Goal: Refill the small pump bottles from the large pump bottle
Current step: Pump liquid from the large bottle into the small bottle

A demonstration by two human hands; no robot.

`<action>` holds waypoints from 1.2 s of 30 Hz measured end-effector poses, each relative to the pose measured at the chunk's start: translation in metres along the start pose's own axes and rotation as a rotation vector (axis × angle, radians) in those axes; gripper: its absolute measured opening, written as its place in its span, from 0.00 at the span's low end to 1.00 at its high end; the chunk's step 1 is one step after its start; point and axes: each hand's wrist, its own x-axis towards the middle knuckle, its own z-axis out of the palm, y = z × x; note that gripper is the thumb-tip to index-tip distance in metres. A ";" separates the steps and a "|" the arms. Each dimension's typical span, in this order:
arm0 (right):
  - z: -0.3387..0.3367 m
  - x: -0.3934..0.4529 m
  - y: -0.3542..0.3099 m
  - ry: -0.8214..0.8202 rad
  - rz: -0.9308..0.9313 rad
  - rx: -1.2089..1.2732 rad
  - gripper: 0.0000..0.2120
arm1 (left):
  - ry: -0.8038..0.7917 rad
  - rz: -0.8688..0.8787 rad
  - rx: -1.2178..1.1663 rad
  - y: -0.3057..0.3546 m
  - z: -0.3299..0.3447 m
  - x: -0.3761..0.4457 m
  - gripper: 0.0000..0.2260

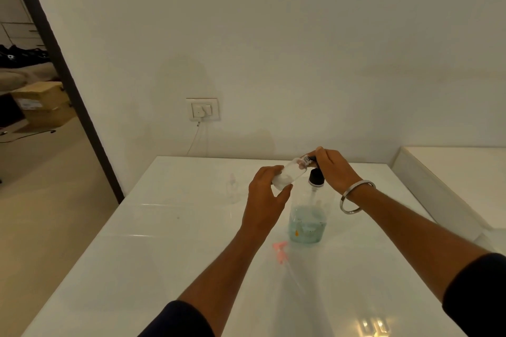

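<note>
His left hand (267,194) grips the small clear bottle (287,176), tilted, light and slick, round its base. The right hand (332,169) presses the large pump bottle (308,223) head, mid-table, far edge

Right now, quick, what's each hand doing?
Left hand: holding the small clear bottle, tilted.
Right hand: pressing the large bottle's black pump, fingers curled over its head.

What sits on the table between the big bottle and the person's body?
A pink pump head with its clear tube lies there on the white table, just in front of the large pump bottle, per the head view.
</note>
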 end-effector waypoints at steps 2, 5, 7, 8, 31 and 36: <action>0.002 -0.001 0.002 0.005 0.010 0.006 0.18 | -0.002 -0.001 0.007 -0.002 0.000 0.001 0.16; 0.008 0.001 0.009 0.018 0.018 0.028 0.19 | -0.009 -0.009 0.021 -0.007 0.002 0.000 0.17; 0.010 0.000 0.010 0.031 0.027 0.033 0.20 | -0.009 -0.010 0.025 -0.007 0.003 0.000 0.17; 0.010 0.000 0.009 0.028 0.025 0.026 0.20 | -0.008 -0.011 0.026 -0.007 0.003 0.000 0.17; 0.004 -0.003 0.004 0.016 -0.001 0.021 0.19 | -0.008 0.000 0.021 -0.001 0.001 -0.001 0.16; 0.001 -0.004 -0.003 0.002 -0.007 0.028 0.20 | -0.003 0.000 0.018 0.002 0.000 -0.001 0.17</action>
